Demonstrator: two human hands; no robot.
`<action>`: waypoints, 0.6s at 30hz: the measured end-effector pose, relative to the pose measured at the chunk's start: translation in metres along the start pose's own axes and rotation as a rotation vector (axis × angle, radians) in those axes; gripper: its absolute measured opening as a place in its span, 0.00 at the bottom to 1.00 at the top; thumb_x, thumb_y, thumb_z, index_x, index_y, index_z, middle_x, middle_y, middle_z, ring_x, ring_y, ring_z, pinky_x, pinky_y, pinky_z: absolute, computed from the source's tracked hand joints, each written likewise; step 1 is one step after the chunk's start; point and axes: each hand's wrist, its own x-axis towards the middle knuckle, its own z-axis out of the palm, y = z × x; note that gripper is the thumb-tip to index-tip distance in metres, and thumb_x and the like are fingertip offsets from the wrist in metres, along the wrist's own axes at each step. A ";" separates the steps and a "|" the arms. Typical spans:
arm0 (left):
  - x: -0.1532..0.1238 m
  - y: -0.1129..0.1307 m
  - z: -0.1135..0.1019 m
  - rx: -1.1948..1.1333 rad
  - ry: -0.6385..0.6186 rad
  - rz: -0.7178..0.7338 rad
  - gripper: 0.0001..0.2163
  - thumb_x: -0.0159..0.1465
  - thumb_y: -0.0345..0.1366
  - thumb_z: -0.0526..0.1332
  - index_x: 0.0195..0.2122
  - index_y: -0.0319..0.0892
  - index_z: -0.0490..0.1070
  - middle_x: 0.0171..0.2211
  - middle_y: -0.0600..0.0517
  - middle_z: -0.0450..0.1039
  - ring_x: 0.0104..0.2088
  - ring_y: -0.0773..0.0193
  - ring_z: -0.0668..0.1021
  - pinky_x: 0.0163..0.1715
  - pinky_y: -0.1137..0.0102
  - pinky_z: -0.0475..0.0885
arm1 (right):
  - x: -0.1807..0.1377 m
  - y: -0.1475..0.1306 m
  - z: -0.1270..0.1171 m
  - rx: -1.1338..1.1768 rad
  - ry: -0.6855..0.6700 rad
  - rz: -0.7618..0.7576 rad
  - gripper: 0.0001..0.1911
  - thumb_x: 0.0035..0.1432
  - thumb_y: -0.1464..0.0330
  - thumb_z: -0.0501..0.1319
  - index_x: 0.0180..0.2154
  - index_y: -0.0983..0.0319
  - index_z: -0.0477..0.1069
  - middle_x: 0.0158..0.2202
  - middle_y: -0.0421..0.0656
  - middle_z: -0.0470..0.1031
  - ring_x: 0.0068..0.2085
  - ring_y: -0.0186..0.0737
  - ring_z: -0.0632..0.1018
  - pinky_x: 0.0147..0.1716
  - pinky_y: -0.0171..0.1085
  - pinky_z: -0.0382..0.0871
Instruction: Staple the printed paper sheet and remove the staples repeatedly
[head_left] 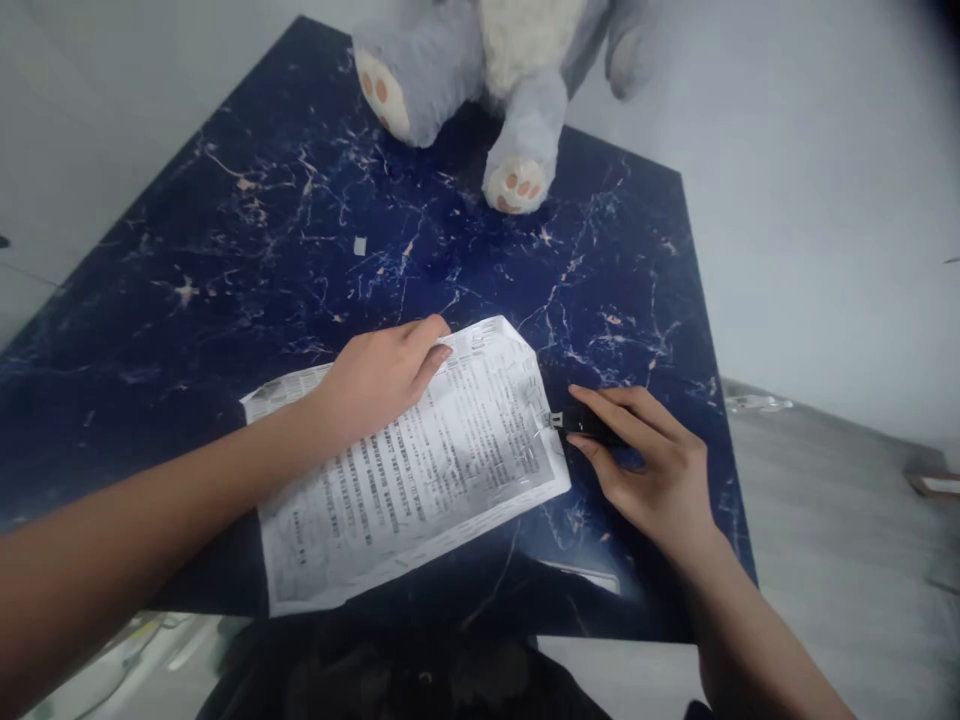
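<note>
Forearms reach over the near edge of the desk [225,250], one hand on a printed sheet, the other on a small black tool.

Coming in from the lower left, the left hand [375,378] lies palm down on the printed sheet [435,470], fingers together and lightly curled, pressing it to the desk and gripping nothing. From the lower right, the right hand [645,470] is pinched around the small black tool [581,422], forefinger stretched along its top, its metal tip touching the sheet's right edge. At the far edge sits a grey plush toy [510,90].
</note>
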 end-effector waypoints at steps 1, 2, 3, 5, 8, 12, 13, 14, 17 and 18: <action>0.000 0.001 -0.001 0.024 -0.012 -0.008 0.13 0.77 0.41 0.49 0.51 0.44 0.70 0.39 0.49 0.80 0.34 0.59 0.81 0.36 0.67 0.73 | -0.001 -0.001 -0.001 -0.018 -0.009 -0.019 0.25 0.63 0.73 0.67 0.60 0.54 0.75 0.47 0.45 0.78 0.44 0.45 0.81 0.45 0.46 0.76; 0.000 0.002 -0.002 0.046 -0.022 -0.018 0.13 0.76 0.42 0.49 0.50 0.44 0.70 0.37 0.50 0.79 0.32 0.60 0.80 0.35 0.67 0.72 | -0.001 -0.002 -0.002 -0.035 -0.018 -0.035 0.25 0.63 0.74 0.67 0.61 0.53 0.74 0.48 0.45 0.78 0.44 0.45 0.81 0.45 0.46 0.76; 0.000 0.003 -0.003 0.066 -0.032 -0.027 0.13 0.76 0.42 0.49 0.50 0.44 0.70 0.35 0.51 0.79 0.31 0.60 0.80 0.34 0.68 0.71 | -0.002 -0.004 -0.003 -0.048 -0.026 -0.050 0.26 0.63 0.74 0.67 0.61 0.53 0.74 0.48 0.45 0.78 0.44 0.45 0.81 0.44 0.46 0.76; 0.001 0.004 -0.004 0.101 -0.049 -0.046 0.13 0.76 0.42 0.48 0.49 0.44 0.70 0.32 0.51 0.78 0.30 0.60 0.80 0.33 0.68 0.71 | -0.005 -0.007 -0.005 -0.051 -0.045 -0.081 0.27 0.63 0.74 0.66 0.62 0.52 0.72 0.48 0.45 0.78 0.43 0.46 0.81 0.43 0.46 0.77; 0.003 0.006 -0.004 0.133 -0.064 -0.076 0.14 0.76 0.43 0.48 0.49 0.44 0.70 0.28 0.51 0.76 0.31 0.58 0.80 0.34 0.68 0.71 | -0.009 -0.015 -0.006 -0.020 -0.091 -0.115 0.29 0.64 0.75 0.64 0.64 0.53 0.70 0.47 0.46 0.79 0.43 0.46 0.81 0.41 0.46 0.76; 0.003 0.007 -0.003 0.118 -0.044 -0.080 0.15 0.76 0.44 0.48 0.49 0.43 0.70 0.26 0.52 0.73 0.32 0.57 0.80 0.36 0.67 0.71 | -0.014 -0.023 -0.002 0.001 -0.118 -0.147 0.32 0.63 0.79 0.62 0.65 0.55 0.69 0.46 0.47 0.78 0.42 0.45 0.80 0.40 0.45 0.75; 0.002 0.007 -0.003 0.110 -0.042 -0.076 0.15 0.76 0.44 0.48 0.49 0.43 0.71 0.26 0.52 0.73 0.32 0.57 0.80 0.36 0.67 0.71 | -0.015 -0.024 -0.001 0.001 -0.117 -0.153 0.32 0.62 0.80 0.62 0.65 0.56 0.69 0.46 0.47 0.78 0.42 0.44 0.80 0.40 0.46 0.74; 0.002 0.007 -0.003 0.104 -0.041 -0.074 0.15 0.76 0.44 0.48 0.48 0.43 0.71 0.26 0.52 0.73 0.32 0.57 0.80 0.36 0.67 0.71 | -0.016 -0.024 0.000 -0.001 -0.115 -0.156 0.32 0.62 0.81 0.62 0.65 0.56 0.69 0.46 0.47 0.78 0.41 0.44 0.80 0.40 0.46 0.74; 0.001 0.007 -0.002 0.090 -0.052 -0.069 0.15 0.76 0.45 0.48 0.48 0.44 0.71 0.25 0.52 0.72 0.32 0.57 0.80 0.35 0.67 0.71 | -0.016 -0.022 0.002 -0.012 -0.108 -0.153 0.32 0.63 0.82 0.61 0.65 0.55 0.69 0.46 0.47 0.78 0.41 0.43 0.80 0.41 0.47 0.74; 0.001 0.006 -0.001 0.085 -0.061 -0.064 0.15 0.76 0.45 0.48 0.48 0.45 0.71 0.25 0.52 0.72 0.32 0.58 0.80 0.35 0.67 0.71 | -0.016 -0.022 0.003 -0.018 -0.107 -0.153 0.32 0.63 0.82 0.60 0.65 0.54 0.70 0.46 0.47 0.78 0.41 0.43 0.80 0.42 0.47 0.73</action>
